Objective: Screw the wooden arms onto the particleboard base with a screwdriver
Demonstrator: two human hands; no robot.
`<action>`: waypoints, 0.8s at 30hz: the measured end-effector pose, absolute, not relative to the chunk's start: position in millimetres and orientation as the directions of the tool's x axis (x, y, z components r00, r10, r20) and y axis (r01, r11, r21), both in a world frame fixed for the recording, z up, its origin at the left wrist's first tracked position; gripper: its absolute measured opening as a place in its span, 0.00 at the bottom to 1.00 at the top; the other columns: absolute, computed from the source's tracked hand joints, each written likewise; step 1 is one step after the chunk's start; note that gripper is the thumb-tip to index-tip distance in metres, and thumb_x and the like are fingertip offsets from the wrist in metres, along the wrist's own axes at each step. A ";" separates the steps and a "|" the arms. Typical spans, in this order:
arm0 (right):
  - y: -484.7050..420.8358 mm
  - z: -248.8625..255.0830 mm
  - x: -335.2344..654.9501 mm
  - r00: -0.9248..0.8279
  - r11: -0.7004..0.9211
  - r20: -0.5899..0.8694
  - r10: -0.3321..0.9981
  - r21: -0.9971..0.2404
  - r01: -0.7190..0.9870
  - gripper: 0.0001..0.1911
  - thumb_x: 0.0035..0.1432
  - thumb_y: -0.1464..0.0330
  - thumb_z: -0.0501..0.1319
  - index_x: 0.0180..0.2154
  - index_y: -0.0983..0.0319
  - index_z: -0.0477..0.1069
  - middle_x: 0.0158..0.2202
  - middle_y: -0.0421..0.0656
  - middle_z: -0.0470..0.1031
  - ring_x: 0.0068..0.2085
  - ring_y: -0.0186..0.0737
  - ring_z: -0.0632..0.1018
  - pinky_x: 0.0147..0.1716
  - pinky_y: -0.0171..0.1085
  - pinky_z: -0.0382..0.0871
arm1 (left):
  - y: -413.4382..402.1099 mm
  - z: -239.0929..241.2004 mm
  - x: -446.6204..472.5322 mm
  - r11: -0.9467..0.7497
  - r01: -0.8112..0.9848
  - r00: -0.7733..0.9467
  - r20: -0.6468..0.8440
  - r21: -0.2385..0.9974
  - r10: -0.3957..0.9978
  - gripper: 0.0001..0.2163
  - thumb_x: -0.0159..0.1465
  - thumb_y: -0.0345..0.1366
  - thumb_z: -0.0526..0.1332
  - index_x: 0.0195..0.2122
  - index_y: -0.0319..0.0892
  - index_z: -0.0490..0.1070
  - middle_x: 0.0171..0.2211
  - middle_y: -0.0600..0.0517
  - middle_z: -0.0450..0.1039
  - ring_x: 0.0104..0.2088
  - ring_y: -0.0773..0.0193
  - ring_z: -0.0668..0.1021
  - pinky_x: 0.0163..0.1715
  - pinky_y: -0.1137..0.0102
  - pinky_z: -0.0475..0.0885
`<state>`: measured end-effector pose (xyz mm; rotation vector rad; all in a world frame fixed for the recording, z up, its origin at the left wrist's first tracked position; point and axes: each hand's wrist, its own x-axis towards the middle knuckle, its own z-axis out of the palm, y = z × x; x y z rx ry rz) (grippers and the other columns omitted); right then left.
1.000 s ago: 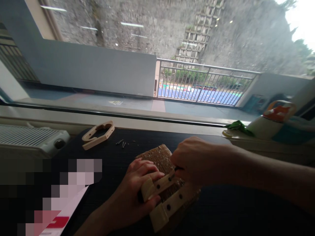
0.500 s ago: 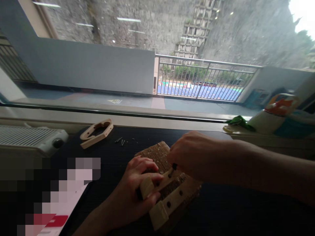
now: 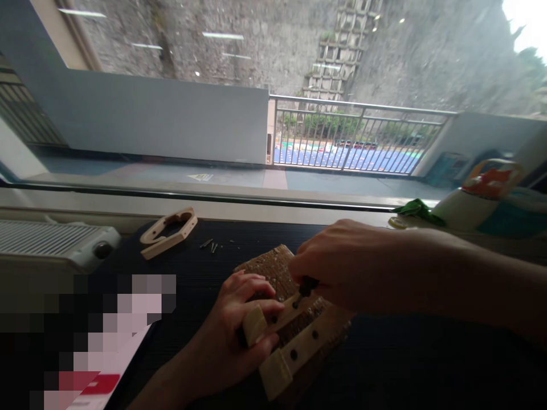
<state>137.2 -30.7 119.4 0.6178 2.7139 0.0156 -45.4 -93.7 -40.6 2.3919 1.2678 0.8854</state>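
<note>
A pale wooden frame piece point(image 3: 302, 345) with two bars, blocky ends and dark round holes lies on a rough brown board point(image 3: 277, 262). My left hand point(image 3: 235, 319) is closed on its near end, thumb and fingers around one bar, steadying it against the board. Above the far bar, my right hand point(image 3: 337, 262) grips a dark-handled screwdriver point(image 3: 308, 286), tilted, with its tip down at one of the holes. Most of the handle is hidden in my fist, and my right hand and wrist cover the frame piece's far end.
Another pale wooden frame point(image 3: 149, 250) rests on the black table point(image 3: 192, 285) at back left, with several small screws point(image 3: 213, 247) beside it. A radiator point(image 3: 64, 242) stands left. On the sill at right are a green cloth point(image 3: 416, 209) and a white container point(image 3: 457, 202).
My right hand has turned and shifted slightly, so more of the screwdriver's dark handle shows. My left hand and the wooden frame piece stay in place.
</note>
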 end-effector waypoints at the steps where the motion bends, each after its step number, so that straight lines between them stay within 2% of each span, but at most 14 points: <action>1: -30.8 118.4 137.8 -0.851 0.913 -0.339 0.400 0.072 0.401 0.06 0.50 0.76 0.57 0.29 0.63 0.72 0.22 0.40 0.71 0.21 0.30 0.66 0.21 0.32 0.51 | -93.8 -40.4 -45.3 -0.566 0.643 0.420 0.381 0.516 0.824 0.16 0.53 0.30 0.61 0.43 0.49 0.70 0.47 0.52 0.66 0.52 0.57 0.66 0.58 0.56 0.53; 4: -30.0 112.7 137.7 -0.871 0.928 -0.332 0.361 0.038 0.370 0.07 0.52 0.77 0.55 0.27 0.64 0.71 0.22 0.39 0.71 0.21 0.29 0.66 0.22 0.32 0.52 | -93.5 -40.3 -45.1 -0.560 0.646 0.412 0.380 0.518 0.828 0.16 0.53 0.31 0.61 0.44 0.50 0.69 0.47 0.52 0.66 0.53 0.56 0.65 0.58 0.56 0.54; 6: -29.4 110.1 136.7 -0.862 0.919 -0.334 0.382 0.034 0.394 0.08 0.53 0.77 0.55 0.27 0.64 0.71 0.20 0.38 0.69 0.20 0.29 0.65 0.21 0.31 0.52 | -92.9 -40.2 -44.9 -0.562 0.647 0.417 0.378 0.516 0.827 0.17 0.53 0.30 0.61 0.44 0.50 0.69 0.47 0.52 0.65 0.53 0.57 0.65 0.58 0.56 0.53; 11: -28.4 110.2 133.7 -0.807 0.879 -0.359 0.468 0.101 0.465 0.06 0.51 0.74 0.57 0.27 0.63 0.73 0.20 0.40 0.69 0.21 0.30 0.66 0.19 0.32 0.48 | -91.4 -39.0 -43.5 -0.557 0.647 0.414 0.373 0.520 0.830 0.15 0.53 0.31 0.61 0.43 0.50 0.70 0.46 0.52 0.66 0.52 0.57 0.65 0.57 0.56 0.55; 14: -27.3 110.6 134.9 -0.813 0.881 -0.343 0.471 0.134 0.454 0.06 0.50 0.72 0.58 0.26 0.62 0.73 0.19 0.41 0.69 0.20 0.31 0.65 0.19 0.33 0.46 | -91.4 -38.9 -42.9 -0.554 0.651 0.417 0.366 0.518 0.832 0.15 0.53 0.31 0.61 0.42 0.49 0.70 0.45 0.51 0.66 0.52 0.56 0.65 0.57 0.55 0.55; 18: -29.0 115.3 138.2 -0.812 0.879 -0.336 0.477 0.179 0.442 0.05 0.49 0.71 0.59 0.29 0.62 0.73 0.21 0.39 0.70 0.19 0.31 0.64 0.18 0.34 0.46 | -92.3 -39.7 -42.8 -0.552 0.649 0.411 0.371 0.522 0.833 0.15 0.53 0.31 0.61 0.43 0.49 0.71 0.46 0.51 0.66 0.51 0.56 0.66 0.57 0.55 0.55; 21: -32.6 120.8 136.0 -0.817 0.891 -0.356 0.454 0.167 0.423 0.04 0.49 0.75 0.60 0.27 0.61 0.71 0.21 0.36 0.69 0.19 0.30 0.62 0.17 0.33 0.48 | -93.3 -39.9 -42.9 -0.550 0.641 0.397 0.382 0.535 0.835 0.15 0.53 0.31 0.61 0.42 0.49 0.71 0.46 0.51 0.67 0.51 0.56 0.66 0.58 0.54 0.53; 24: -32.0 119.4 132.3 -0.782 0.893 -0.440 0.441 0.126 0.433 0.09 0.48 0.81 0.59 0.24 0.62 0.67 0.23 0.35 0.69 0.21 0.28 0.63 0.19 0.31 0.52 | -93.7 -39.5 -43.5 -0.547 0.638 0.394 0.381 0.543 0.837 0.15 0.52 0.31 0.61 0.42 0.48 0.71 0.45 0.51 0.67 0.51 0.56 0.67 0.58 0.55 0.53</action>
